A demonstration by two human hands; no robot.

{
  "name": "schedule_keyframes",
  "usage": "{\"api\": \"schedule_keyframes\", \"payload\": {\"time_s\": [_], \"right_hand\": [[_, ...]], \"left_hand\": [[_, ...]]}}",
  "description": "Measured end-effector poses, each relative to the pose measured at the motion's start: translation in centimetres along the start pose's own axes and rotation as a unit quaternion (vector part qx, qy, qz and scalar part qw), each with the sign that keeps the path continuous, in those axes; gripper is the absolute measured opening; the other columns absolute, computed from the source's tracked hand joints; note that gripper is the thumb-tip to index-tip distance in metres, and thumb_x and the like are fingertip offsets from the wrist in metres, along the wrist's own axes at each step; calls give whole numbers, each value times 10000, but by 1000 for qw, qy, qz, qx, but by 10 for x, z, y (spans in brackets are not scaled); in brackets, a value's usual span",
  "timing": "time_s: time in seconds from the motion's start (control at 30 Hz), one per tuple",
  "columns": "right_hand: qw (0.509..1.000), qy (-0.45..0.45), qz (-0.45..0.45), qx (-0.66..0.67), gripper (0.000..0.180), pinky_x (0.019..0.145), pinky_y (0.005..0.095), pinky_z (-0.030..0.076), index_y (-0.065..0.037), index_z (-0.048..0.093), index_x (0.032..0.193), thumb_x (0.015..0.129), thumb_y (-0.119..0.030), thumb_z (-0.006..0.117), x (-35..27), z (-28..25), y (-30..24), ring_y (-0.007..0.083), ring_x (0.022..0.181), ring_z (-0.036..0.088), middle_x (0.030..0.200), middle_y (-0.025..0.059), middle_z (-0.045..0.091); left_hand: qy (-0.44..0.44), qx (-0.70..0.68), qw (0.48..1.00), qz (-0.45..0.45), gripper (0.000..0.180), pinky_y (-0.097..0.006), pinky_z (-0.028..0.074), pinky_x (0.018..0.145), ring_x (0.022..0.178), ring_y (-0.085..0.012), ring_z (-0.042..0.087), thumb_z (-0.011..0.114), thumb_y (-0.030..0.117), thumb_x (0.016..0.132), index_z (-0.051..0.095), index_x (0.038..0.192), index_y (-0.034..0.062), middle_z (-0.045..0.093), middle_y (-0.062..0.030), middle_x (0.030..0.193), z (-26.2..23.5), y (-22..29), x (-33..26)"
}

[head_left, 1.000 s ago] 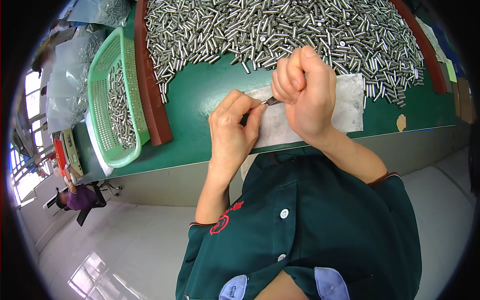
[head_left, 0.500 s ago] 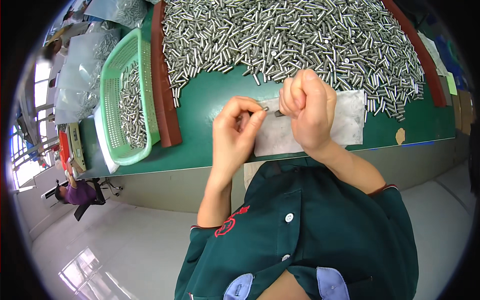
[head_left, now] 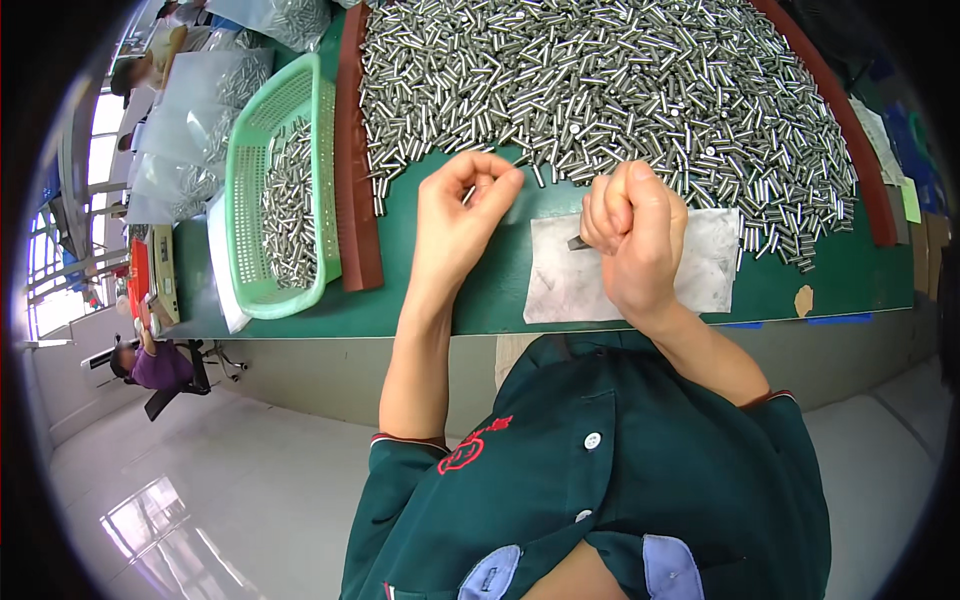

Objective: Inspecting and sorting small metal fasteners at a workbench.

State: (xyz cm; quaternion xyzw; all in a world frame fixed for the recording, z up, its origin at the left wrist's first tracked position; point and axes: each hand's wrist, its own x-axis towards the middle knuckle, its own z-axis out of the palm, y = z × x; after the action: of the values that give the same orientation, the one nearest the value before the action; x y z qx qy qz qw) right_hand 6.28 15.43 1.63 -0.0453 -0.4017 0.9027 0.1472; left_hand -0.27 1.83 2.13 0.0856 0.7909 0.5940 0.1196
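Observation:
Near the front edge of a large heap of short steel pins (head_left: 610, 90), my left hand (head_left: 460, 215) is raised with thumb and forefinger pressed together. A small bit of grey shows between its curled fingers, too hidden to name. My right hand (head_left: 638, 235) is closed in a fist over a stained white cloth (head_left: 560, 285). From its left side sticks the end of a dark grey bar-shaped piece (head_left: 577, 243); the fist hides the rest.
Dark red rails (head_left: 360, 230) border the heap left and right on the green table (head_left: 430, 180). A green basket (head_left: 238, 200) of pins stands left, beside clear bags (head_left: 180, 150) of pins. Other people sit far left, one in a purple top (head_left: 162, 366).
My left hand has moved away from the right hand, forward and left toward the heap; the pin at its fingertips no longer shows. My right fist stays closed over the cloth.

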Motion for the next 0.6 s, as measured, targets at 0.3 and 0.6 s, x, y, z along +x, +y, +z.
{"api": "schedule_keyframes", "payload": {"time_s": [0.3,0.6], "right_hand": [[1000,6,5,-13,368,387,214,203,-76,300,549,896,-197,304,1,1,-1,61,409,227,465,-2,299],[1000,15,24,8,371,392,217,207,-71,287,543,895,-186,304,2,1,-2,61,413,233,466,-4,293]], "left_hand": [[59,321,931,164,192,-301,332,407,386,-159,389,673,157,698,536,702,22,406,-48,453,15,-14,19],[-97,-383,914,-92,76,-164,233,414,436,-17,267,450,1,797,482,848,49,567,-115,722,-12,-17,13]]}}
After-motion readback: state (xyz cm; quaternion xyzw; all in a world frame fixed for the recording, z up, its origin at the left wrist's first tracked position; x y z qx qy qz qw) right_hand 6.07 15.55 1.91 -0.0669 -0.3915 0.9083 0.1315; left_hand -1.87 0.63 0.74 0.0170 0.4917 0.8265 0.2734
